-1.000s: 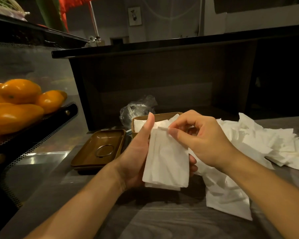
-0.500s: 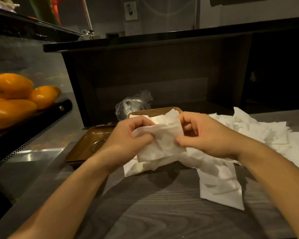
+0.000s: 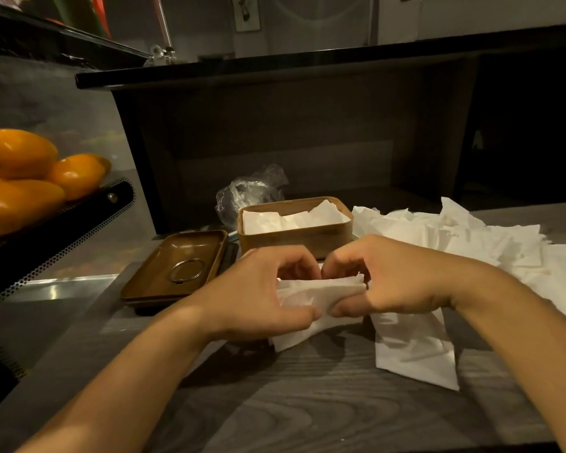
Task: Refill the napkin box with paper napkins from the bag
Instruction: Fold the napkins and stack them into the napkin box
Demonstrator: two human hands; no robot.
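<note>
**Both hands on one wad of napkins, box waiting just behind**

Dim room, warm light, and a dark wood-grain counter running across the near field. Behind it rises a dark raised bar shelf with a deep shadowed recess under it, and on the far wall hangs a small framed picture.

Centre stage: the left hand and the right hand meet over the counter, each grip closed tight on the same bunch of white paper napkins, fingers curled over the top and thumbs pinching from below. A corner of the bunch hangs down toward the counter.

Just beyond the knuckles stands the brown napkin box, open-topped, with white napkins showing at its rim. Its lid lies upturned to the left, a metal ring resting inside it. Behind the box, against the bar, sits a crumpled clear plastic bag.

Off to the right, a loose heap of napkins sprawls across the counter, one flat sheet reaching toward the near edge.

Far left, orange fruit is piled in a dark perforated basket, above a strip of steel surface.
</note>
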